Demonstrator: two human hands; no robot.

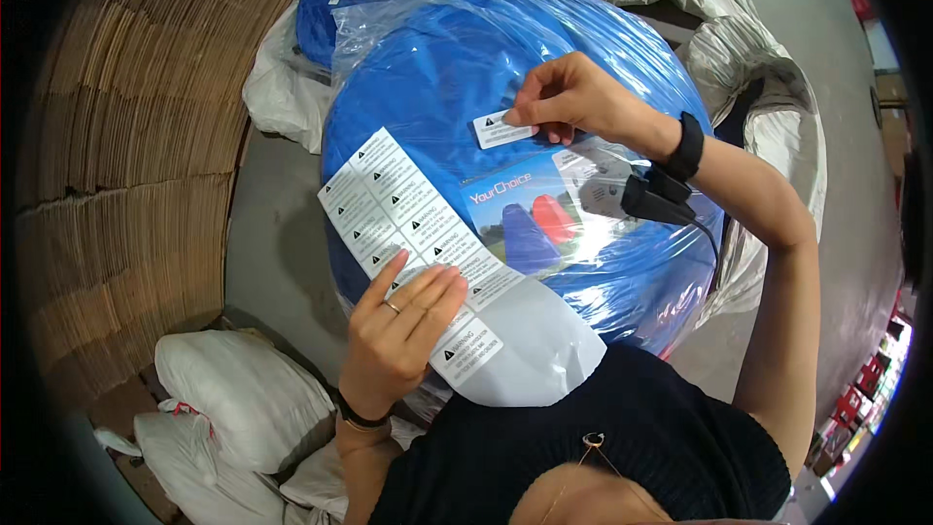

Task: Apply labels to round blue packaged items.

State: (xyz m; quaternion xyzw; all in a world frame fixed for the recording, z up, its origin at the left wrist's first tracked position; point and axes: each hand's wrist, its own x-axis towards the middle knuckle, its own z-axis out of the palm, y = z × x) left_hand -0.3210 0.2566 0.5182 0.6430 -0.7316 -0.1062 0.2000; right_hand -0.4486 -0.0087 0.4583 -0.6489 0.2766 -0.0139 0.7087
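A large round blue folded bundle, wrapped in clear plastic, lies in front of me. My right hand pinches one end of a small white warning label, which is against the plastic near the middle of the bundle. My left hand holds a long sheet of similar labels across the bundle's left side, fingers on top and thumb hidden. Toward me, the sheet's lower part is mostly bare backing. Beside the label, a printed picture card shows under the plastic.
A black device with a cable is over the bundle's right side, below my right wrist. Tall stacks of flat cardboard stand at left. Another blue bundle lies behind. White sacks are at lower left, crumpled white sacking at right.
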